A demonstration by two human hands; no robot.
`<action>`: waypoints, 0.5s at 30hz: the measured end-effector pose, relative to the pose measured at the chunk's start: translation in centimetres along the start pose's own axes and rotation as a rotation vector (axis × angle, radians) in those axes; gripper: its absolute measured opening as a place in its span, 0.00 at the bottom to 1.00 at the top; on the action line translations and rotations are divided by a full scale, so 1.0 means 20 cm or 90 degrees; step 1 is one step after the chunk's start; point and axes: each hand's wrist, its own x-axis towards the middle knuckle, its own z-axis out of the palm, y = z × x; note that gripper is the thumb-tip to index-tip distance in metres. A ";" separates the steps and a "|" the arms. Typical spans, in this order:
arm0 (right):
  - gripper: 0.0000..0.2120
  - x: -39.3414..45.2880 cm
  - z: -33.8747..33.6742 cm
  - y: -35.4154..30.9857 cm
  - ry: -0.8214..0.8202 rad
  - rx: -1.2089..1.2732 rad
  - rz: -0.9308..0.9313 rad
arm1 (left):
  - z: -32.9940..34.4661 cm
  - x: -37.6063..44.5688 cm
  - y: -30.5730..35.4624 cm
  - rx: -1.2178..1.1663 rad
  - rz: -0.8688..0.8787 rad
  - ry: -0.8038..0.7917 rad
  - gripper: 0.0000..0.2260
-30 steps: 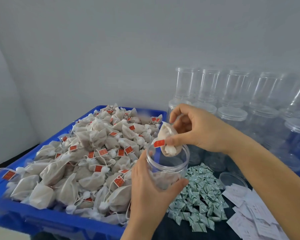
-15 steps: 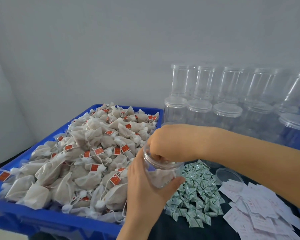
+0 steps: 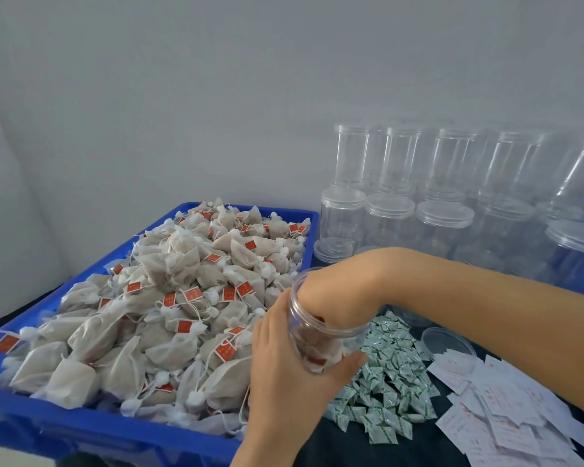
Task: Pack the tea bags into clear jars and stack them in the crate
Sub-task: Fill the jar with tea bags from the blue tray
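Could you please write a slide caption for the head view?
Left hand holds a clear jar while the right hand reaches inside, beside a crate of tea bags.

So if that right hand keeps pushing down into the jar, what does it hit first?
Most likely the tea bags already lying in the jar. The right hand is wrist-deep in its mouth, so the fingers are hidden and the remaining gap can't be judged.

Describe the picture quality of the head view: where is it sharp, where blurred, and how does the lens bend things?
Head view: soft, even light, no hard shadows. The tea bags at the centre are sharp; the blue crate smears at its near edge. The far empty jars at right blur and lean outward, a wide-angle effect. The held jar is clear, and the right hand inside it shows only dimly.
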 end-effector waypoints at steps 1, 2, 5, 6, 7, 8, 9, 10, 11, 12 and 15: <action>0.18 0.00 0.00 0.00 -0.010 0.000 -0.004 | 0.00 -0.01 0.00 0.003 -0.003 -0.005 0.45; 0.15 0.00 0.00 0.00 -0.020 -0.003 -0.012 | 0.00 -0.01 0.00 0.012 -0.004 -0.011 0.47; 0.06 -0.01 -0.02 0.01 -0.037 0.020 -0.055 | 0.00 -0.01 0.00 0.035 0.002 -0.016 0.48; 0.07 -0.02 -0.03 0.01 -0.034 0.037 -0.069 | 0.00 0.00 0.00 0.031 0.006 -0.010 0.47; 0.08 -0.03 -0.05 0.01 -0.024 0.065 -0.077 | 0.00 0.00 0.00 0.023 0.006 -0.005 0.46; 0.08 -0.04 -0.06 0.02 -0.004 0.103 -0.085 | 0.00 0.00 0.00 0.008 0.000 0.001 0.45; 0.09 -0.06 -0.09 0.03 0.025 0.159 -0.093 | 0.00 0.00 0.00 -0.013 -0.012 0.006 0.44; 0.11 -0.08 -0.11 0.04 0.059 0.231 -0.099 | -0.01 0.00 0.00 -0.032 -0.023 0.012 0.43; 0.13 -0.11 -0.14 0.06 0.098 0.303 -0.105 | -0.01 0.00 0.00 -0.043 -0.031 0.015 0.42; 0.16 -0.13 -0.17 0.08 0.146 0.363 -0.114 | -0.01 0.00 0.00 -0.047 -0.033 0.015 0.42; 0.18 -0.14 -0.23 0.16 0.314 0.469 -0.121 | 0.00 -0.01 0.00 -0.057 -0.035 0.013 0.42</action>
